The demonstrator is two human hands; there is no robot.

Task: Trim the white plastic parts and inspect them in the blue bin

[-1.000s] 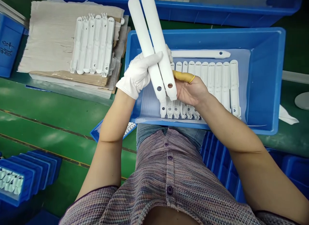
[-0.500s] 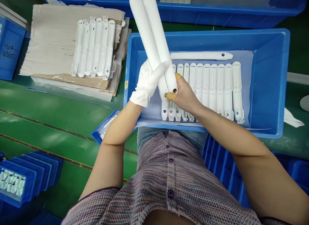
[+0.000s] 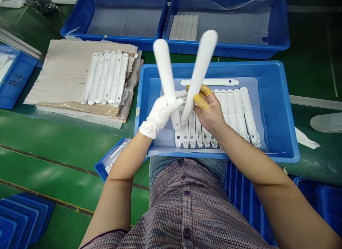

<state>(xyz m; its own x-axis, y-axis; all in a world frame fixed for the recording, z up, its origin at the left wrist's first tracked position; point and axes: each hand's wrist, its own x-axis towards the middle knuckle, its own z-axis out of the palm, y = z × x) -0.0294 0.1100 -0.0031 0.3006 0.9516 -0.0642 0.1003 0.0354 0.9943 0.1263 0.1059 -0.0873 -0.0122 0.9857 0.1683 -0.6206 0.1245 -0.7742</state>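
My left hand (image 3: 164,111), in a white glove, is closed around the lower part of a long white plastic piece (image 3: 163,63) with a rounded end. My right hand (image 3: 210,108), with yellow finger cots on its fingertips, grips a second white plastic piece (image 3: 204,52) near its lower end. The two pieces spread apart at the top like a V, their lower ends close together. Beneath them in a blue bin (image 3: 275,110) lies a row of similar white pieces (image 3: 237,106), inner sides up, partly hidden by my hands. Another white piece (image 3: 221,82) lies crosswise behind the row.
Cardboard sheets (image 3: 64,70) at the left bear several white pieces (image 3: 107,77). Two larger blue bins (image 3: 107,38) stand at the back, one holding white pieces (image 3: 184,27). A small blue tray (image 3: 103,170) is near my left forearm. Stacked blue bins (image 3: 29,213) sit lower left.
The two white pieces were side by side and leaning left; now they are apart, the right one tilted to the right. My right hand has shifted right, and the camera view has moved.
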